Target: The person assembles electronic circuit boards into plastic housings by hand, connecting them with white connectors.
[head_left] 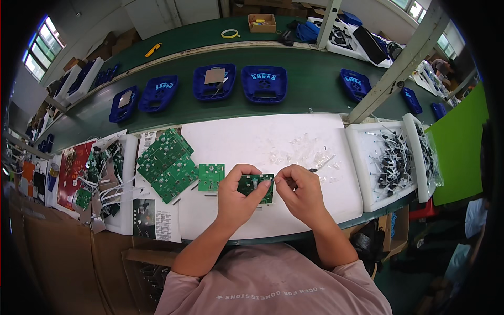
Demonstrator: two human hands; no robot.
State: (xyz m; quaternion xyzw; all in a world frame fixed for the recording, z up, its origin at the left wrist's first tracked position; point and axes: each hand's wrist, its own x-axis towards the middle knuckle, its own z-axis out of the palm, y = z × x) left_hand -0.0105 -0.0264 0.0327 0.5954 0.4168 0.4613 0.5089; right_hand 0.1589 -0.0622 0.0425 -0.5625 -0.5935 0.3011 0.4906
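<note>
A small green circuit board (266,195) with a round component on it is gripped by my left hand (239,191), thumb on its face and fingers behind. At the board's right edge my right hand (300,190) is closed in a pinch; whatever lies between its fingertips is too small to make out. Left of my left hand a lighter green board (211,177) rests on the white work surface (236,131). Further left lie several joined green circuit boards (169,164). Small clear plastic pieces (299,149) are scattered beyond my right hand, beside a thin dark-handled tool (321,165).
A white foam tray (362,173) of black parts with white leads stands on the right. On the left, another foam tray (127,184) holds boards and wires. Blue plastic housings (264,84) sit along the green conveyor (310,79) behind. A metal post (401,68) rises at the right.
</note>
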